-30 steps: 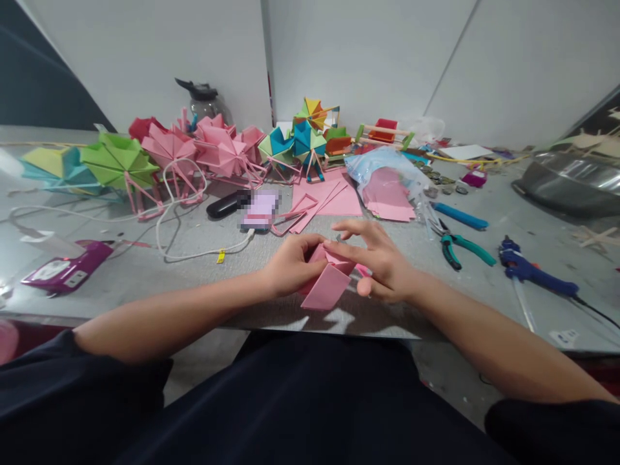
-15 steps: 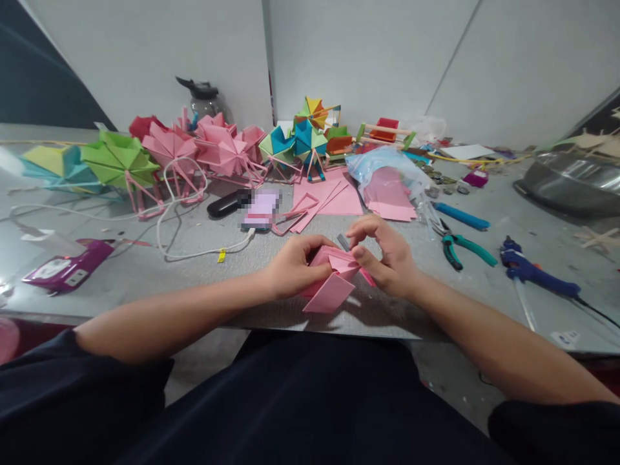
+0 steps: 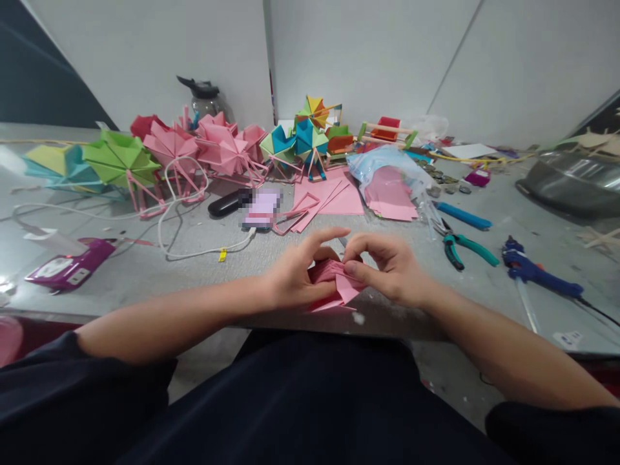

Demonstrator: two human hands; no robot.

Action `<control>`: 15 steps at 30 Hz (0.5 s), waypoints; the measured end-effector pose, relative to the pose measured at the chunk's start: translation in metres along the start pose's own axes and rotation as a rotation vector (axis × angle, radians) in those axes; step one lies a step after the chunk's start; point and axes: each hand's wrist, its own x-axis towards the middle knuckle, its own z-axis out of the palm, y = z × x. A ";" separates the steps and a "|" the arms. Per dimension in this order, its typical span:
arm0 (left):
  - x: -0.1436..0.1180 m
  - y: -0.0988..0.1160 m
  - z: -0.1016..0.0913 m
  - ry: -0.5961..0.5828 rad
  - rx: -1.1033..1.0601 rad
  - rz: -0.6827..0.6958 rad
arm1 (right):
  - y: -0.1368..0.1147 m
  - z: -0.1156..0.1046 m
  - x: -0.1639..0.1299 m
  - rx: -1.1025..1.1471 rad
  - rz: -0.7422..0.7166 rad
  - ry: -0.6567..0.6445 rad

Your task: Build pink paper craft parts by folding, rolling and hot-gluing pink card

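A folded piece of pink paper or card (image 3: 345, 292) is between my two hands, just above the table's front edge. My left hand (image 3: 307, 274) grips its left side, with the thumb across the near face and the index finger lifted over the top. With thumb and forefinger, my right hand (image 3: 382, 268) pinches the upper right edge of the card. A thin grey piece (image 3: 343, 241) shows behind the right fingertips; I cannot tell what it is. Both hands hide parts of the pink card.
Pink sheets (image 3: 329, 197) and a plastic bag (image 3: 382, 168) lie ahead. Teal pliers (image 3: 458, 248) and a blue glue gun (image 3: 530, 271) rest at right. Leftward are a phone (image 3: 261, 208) on a white cable and a purple power strip (image 3: 72, 265). Colourful paper wheels (image 3: 121, 158) line the back.
The pink card has turned, so its flat near panel now shows almost edge-on. My left index finger has lifted, and my right fingers have closed down onto the card's edge.
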 end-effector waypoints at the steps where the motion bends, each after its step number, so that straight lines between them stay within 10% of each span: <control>1: 0.000 0.000 0.000 -0.017 -0.005 0.000 | -0.002 0.000 0.000 0.023 0.038 -0.021; 15: 0.005 0.003 -0.003 -0.152 -0.111 -0.124 | 0.001 -0.006 0.005 0.299 0.235 -0.227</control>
